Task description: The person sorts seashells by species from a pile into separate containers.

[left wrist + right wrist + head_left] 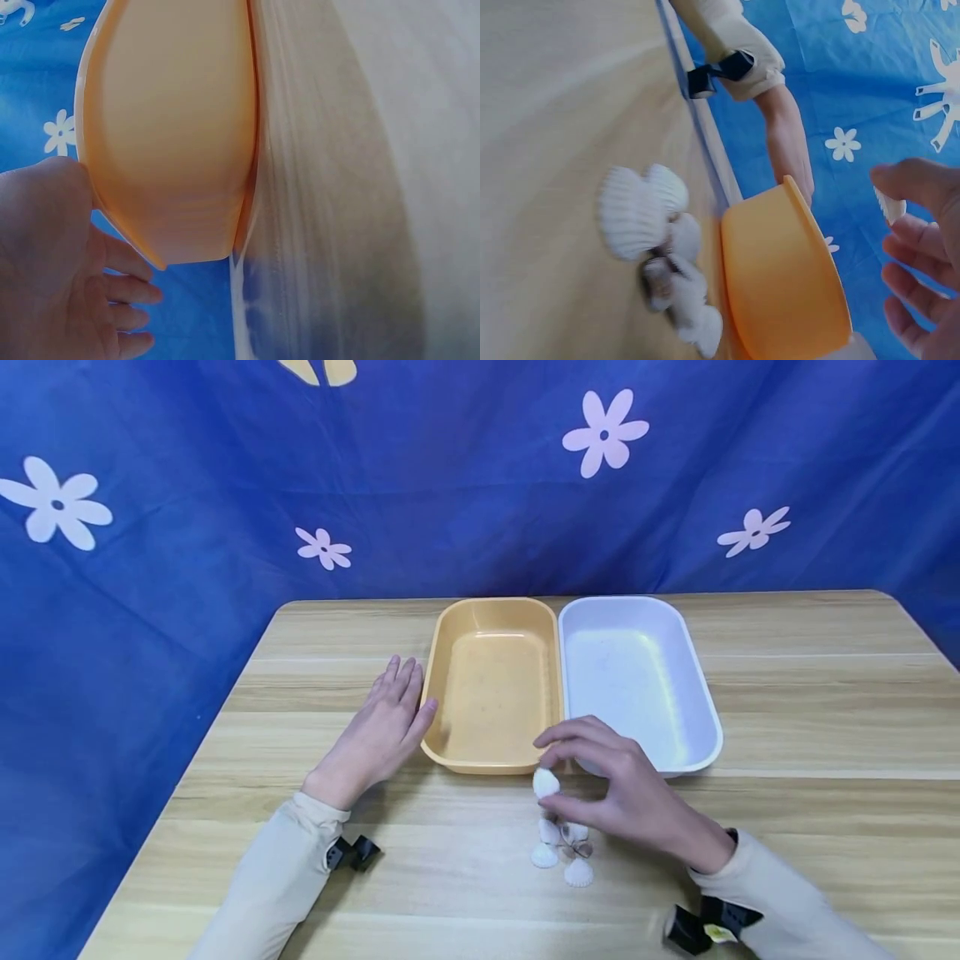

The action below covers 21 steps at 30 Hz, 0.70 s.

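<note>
A white seashell [546, 782] is pinched between the thumb and fingers of my right hand [626, 789], just in front of the trays. The right wrist view shows the ribbed edge of that seashell [890, 204]. Under the hand, a small group of seashells [578, 872] lies on the table, mostly white with some brownish ones. My left hand [375, 731] has its fingers extended, with the thumb touching the left rim of the orange tray [491, 769]. In the left wrist view, the left hand [56, 255] is beside the rim of this tray.
A white tray [701, 693] stands against the right side of the orange one. Both sit on a wood-grain table [810, 710]. Behind the table hangs a blue cloth [465, 485] with white flowers. A black device [352, 853] is strapped to each wrist.
</note>
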Motion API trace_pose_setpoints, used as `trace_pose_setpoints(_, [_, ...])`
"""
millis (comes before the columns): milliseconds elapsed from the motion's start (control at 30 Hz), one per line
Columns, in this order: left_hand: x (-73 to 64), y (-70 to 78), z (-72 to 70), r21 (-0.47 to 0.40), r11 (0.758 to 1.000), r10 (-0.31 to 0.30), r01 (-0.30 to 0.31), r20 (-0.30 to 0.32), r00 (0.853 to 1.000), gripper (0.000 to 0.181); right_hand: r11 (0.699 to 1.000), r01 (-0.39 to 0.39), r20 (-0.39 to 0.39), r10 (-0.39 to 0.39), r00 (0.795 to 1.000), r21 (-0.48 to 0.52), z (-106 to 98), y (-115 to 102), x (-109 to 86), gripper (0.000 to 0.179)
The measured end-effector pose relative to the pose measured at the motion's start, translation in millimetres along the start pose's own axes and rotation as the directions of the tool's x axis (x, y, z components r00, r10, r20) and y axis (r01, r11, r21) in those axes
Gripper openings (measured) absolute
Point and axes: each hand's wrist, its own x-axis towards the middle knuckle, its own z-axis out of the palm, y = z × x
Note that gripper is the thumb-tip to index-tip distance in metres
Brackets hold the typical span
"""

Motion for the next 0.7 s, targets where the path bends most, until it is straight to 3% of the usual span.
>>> trace_pose_setpoints(333, [-0.2,0.3,0.7,0.006,1.000,0.021,-0.021,-0.011,1.000,0.065,0.985,-0.168,-0.089,0.163,0.983,-0.048,21,16,30.8,0.024])
trace_pose_setpoints(500, [0.4,-0.4,1.0,-0.002,0.999,0.034,-0.034,-0.018,0.999,0.065,0.964,-0.258,-0.066,0.253,0.965,-0.070,33,22,45.5,0.023])
trace_pose_setpoints(700, [1.6,-2.7,-0.5,0.007,0.999,0.034,-0.034,-0.002,0.999,0.066,0.916,-0.341,0.007,0.351,0.937,-0.212,46,22,68.1,0.024])
